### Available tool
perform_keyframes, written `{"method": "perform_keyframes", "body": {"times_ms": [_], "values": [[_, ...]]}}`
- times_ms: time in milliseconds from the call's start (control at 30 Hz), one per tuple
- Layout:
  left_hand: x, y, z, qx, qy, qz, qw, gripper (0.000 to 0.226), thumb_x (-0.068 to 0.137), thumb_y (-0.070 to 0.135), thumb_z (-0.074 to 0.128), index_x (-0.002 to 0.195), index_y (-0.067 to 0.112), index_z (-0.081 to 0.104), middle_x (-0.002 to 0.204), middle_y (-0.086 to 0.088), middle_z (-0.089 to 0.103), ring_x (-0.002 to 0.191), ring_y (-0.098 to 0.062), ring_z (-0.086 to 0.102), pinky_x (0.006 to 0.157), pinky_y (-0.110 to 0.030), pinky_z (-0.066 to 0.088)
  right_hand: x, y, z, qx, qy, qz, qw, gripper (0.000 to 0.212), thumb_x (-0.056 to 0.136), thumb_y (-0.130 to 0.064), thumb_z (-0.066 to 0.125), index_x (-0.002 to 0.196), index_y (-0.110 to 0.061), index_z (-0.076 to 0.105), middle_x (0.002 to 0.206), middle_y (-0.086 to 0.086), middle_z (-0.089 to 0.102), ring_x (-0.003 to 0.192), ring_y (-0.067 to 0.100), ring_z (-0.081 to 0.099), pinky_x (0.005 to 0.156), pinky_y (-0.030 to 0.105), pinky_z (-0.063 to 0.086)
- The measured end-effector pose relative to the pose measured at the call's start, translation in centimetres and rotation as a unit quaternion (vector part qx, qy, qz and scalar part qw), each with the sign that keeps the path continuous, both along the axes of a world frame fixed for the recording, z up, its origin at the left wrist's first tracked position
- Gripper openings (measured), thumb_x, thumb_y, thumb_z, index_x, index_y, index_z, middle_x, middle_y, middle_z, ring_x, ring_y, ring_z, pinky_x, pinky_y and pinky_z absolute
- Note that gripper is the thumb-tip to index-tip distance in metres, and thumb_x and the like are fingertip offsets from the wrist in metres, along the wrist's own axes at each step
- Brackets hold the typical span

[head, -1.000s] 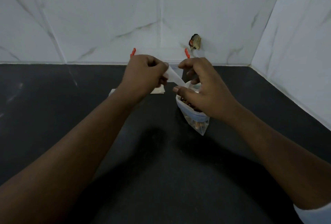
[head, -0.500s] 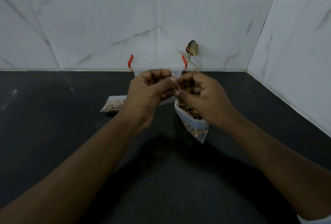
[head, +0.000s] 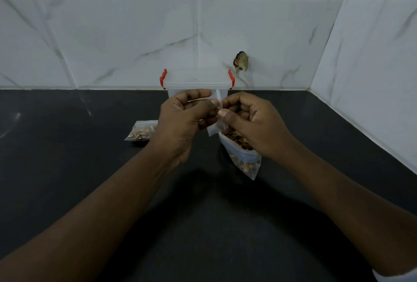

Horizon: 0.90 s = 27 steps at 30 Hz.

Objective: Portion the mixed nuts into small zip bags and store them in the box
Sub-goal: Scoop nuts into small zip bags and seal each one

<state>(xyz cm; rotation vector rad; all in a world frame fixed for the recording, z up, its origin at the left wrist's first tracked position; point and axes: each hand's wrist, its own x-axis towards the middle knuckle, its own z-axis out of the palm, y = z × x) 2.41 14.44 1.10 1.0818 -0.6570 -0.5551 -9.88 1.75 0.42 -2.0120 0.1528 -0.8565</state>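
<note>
Empty bag [head: 216, 127] sits at frame centre, off the counter [head: 67, 169], pinched between both hands. Left hand [head: 182, 123]: fingers curled, thumb and forefinger clamped on the bag's top edge. Right hand [head: 257, 128]: also curled, thumb tip pressing the bag's right edge against the forefinger. The bag is clear-whitish and hangs between the two thumbs, with its lower corner showing below them. Can't tell if its zip is open or closed. Nut bag [head: 244, 155] stands on the counter directly under the right hand, mouth open, mixed nuts visible at the top, and its bottom corner points toward lower right. Can't tell if the right hand touches it. Filled bag [head: 141, 134] lies flat on the counter at centre left, its right end hidden behind the left hand. Box [head: 196, 83] is just above the hands, at the back of the counter against the wall [head: 112, 33]. It is clear plastic, lid on, with red latches [head: 163, 78] on both sides, and the hands cover its lower part. The counter is black. The wall is white marble-look tile and turns a corner at right. A small dark object [head: 242, 61] sits on the wall just up-right of the box; can't identify it. The edge of a white sleeve [head: 397, 275] shows at the lower right corner.
</note>
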Motion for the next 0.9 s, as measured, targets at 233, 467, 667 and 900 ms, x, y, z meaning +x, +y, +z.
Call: {"method": "perform_keyframes", "body": {"times_ms": [233,467,667,900], "values": [[-0.11,0.01,-0.17,0.002,-0.015,0.0,1.0,0.025,0.086,0.003,0.075,0.11,-0.001,0.068,0.107,-0.024,0.073,0.097,-0.031,0.073,0.09,-0.044,0.06,-0.13,-0.05,-0.01,-0.032,0.006,-0.016,0.999,0.015,0.098,-0.014,0.069,0.112,-0.008,0.072,0.089,0.007,0.076,0.079,0.025,0.076,0.076,0.045,0.064],[-0.21,0.07,-0.18,0.002,-0.006,-0.005,1.0,0.026,0.084,0.0,0.076,0.108,0.0,0.067,0.101,-0.018,0.074,0.091,-0.027,0.073,0.087,-0.041,0.061,-0.2,-0.01,-0.11,-0.053,0.017,-0.027,0.998,0.017,0.096,-0.012,0.072,0.113,-0.01,0.072,0.09,0.002,0.077,0.081,0.018,0.076,0.076,0.044,0.063],[-0.09,0.02,-0.26,0.001,-0.007,-0.003,1.0,0.024,0.085,-0.001,0.075,0.107,0.001,0.068,0.1,-0.017,0.074,0.094,-0.027,0.074,0.085,-0.039,0.061,-0.22,-0.08,-0.02,-0.068,0.02,-0.031,0.997,0.019,0.095,-0.014,0.074,0.114,-0.013,0.072,0.092,0.0,0.077,0.082,0.016,0.076,0.077,0.043,0.063],[-0.24,0.13,-0.11,0.004,-0.009,-0.004,1.0,0.023,0.084,0.0,0.075,0.106,0.004,0.068,0.098,-0.014,0.074,0.092,-0.026,0.073,0.082,-0.037,0.062,-0.26,0.05,0.04,-0.088,0.017,-0.034,0.995,0.023,0.091,-0.016,0.079,0.113,-0.015,0.073,0.092,-0.003,0.077,0.085,0.013,0.076,0.08,0.039,0.062]]}}
